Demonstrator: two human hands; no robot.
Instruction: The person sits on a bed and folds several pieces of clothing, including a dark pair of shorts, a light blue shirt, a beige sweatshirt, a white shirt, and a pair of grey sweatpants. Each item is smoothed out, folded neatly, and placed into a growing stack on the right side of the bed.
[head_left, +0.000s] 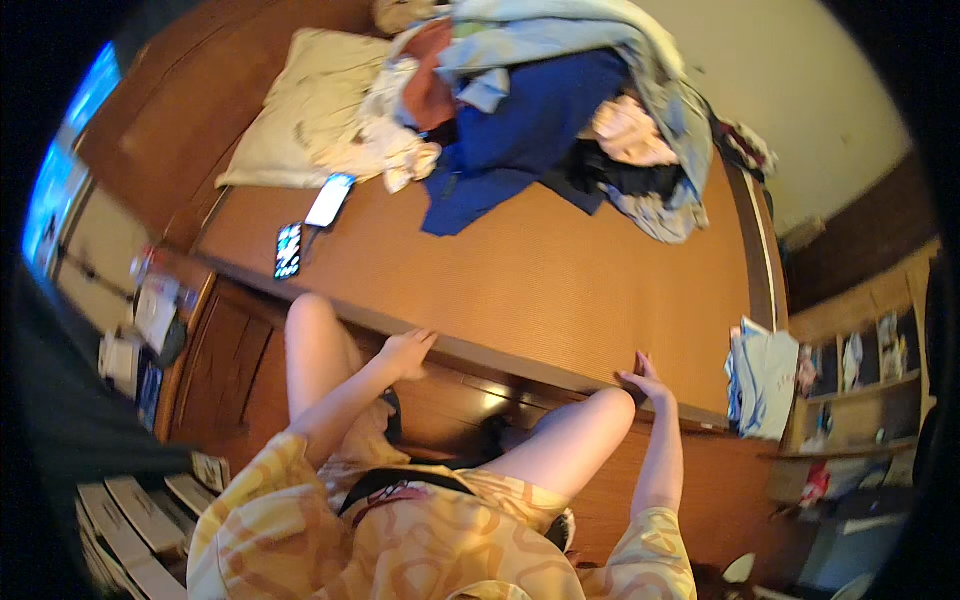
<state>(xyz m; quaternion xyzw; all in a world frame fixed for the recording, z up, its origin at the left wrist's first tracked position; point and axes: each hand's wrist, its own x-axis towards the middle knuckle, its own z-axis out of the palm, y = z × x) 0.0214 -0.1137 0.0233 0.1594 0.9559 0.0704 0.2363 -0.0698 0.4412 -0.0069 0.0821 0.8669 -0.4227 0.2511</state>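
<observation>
My left hand (409, 354) is at the near edge of the bed, over the mat's dark border, with nothing in it. Farther right, my right hand (646, 380) reaches past my knee to the same edge, empty, its thumb and fingers apart. Before me lies a woven brown sleeping mat (540, 292). Across its far side spreads a heap of clothes: a dark blue garment (517, 135), a crumpled pink cloth (634, 131) and a light blue-grey cover (562, 41). Folded light blue clothes (763, 382) lie at the mat's right end.
Two lit phones, one white-screened (330, 201) and one dark-screened (287, 251), lie on the mat at left. A beige pillow (300, 112) leans by the brown headboard (180, 97). A wooden nightstand (217, 360) stands left, a wooden shelf unit (862, 405) right.
</observation>
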